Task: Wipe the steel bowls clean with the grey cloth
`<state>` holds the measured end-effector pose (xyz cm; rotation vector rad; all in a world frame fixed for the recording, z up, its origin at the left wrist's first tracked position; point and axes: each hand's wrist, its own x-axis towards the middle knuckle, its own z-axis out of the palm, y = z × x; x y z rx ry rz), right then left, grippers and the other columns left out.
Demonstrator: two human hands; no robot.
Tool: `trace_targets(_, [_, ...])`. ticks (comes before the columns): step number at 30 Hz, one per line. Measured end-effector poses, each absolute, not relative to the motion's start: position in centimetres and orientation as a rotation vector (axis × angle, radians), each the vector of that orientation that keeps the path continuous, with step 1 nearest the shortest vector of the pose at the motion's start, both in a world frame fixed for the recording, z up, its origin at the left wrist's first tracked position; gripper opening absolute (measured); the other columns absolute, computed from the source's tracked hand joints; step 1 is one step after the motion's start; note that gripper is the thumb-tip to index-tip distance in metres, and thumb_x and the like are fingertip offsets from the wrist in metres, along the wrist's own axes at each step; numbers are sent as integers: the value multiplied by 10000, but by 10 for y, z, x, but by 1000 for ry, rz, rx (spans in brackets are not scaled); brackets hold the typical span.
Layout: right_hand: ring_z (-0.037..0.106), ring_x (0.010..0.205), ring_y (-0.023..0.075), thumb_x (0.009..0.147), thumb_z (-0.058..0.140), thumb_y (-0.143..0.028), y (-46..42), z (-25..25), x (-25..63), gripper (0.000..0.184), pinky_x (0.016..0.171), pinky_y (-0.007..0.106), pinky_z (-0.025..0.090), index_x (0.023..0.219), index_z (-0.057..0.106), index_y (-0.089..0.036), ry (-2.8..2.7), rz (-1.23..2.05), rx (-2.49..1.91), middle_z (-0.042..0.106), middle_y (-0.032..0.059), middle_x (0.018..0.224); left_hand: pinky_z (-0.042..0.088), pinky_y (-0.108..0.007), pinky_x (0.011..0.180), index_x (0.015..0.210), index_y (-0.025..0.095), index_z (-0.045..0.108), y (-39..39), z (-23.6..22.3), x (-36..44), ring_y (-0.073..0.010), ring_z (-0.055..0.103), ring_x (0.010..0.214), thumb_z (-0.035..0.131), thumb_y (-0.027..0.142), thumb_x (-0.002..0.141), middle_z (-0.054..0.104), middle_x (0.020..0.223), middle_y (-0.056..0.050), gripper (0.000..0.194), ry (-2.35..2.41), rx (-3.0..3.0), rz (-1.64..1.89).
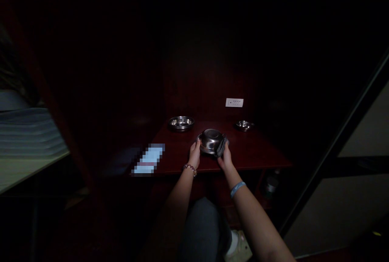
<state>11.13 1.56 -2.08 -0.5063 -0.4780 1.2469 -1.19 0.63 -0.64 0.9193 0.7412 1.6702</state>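
A shiny metal bowl (211, 139) is held bottom up over the front of a dark red shelf (179, 160). My left hand (195, 153) grips its left rim, a bead bracelet round the wrist. At the right side, my right hand (226, 157) presses a dark grey cloth (221, 147) against the bowl. Behind to the left, another metal bowl (181, 123) stands upright on the shelf. A smaller metal bowl (244, 125) rests at the back right. The inside of the held bowl is hidden.
A white wall socket (234, 102) sits on the back panel. Near the shelf's left side is a pixelated bright rectangle (148, 159). Stacked pale trays (27, 132) lie on a ledge at far left. Below the shelf stands a bottle (271, 185). The surroundings are very dark.
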Motion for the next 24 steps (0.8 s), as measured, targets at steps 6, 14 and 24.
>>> trace_targets(6, [731,1076,133,1013,465,-430,15,-20,111,352,1113,350,479,1116,726,-218,-502,1255,-535,792,18,1112,483,-357,1022,1002,180,725,10,-9,-12,-244,653,1171,663,542,856,739,1189,-128,396,737,897,1692])
trace_targets(14, [734,1078,149,1020,436,-441,12,-17,112,378,1133,370,462,1076,737,-220,-462,1295,-519,803,13,1065,450,-391,1076,1092,163,715,8,-8,-11,-248,622,1231,632,505,891,712,1261,-140,405,746,918,1680])
trace_targets(24, [718,1120,129,1039,360,-479,13,-17,116,460,1155,363,432,1070,745,-229,-423,1289,-500,794,9,1110,512,-375,970,1104,178,693,5,-7,-12,-253,667,1113,715,453,825,712,1230,-134,393,764,953,1586])
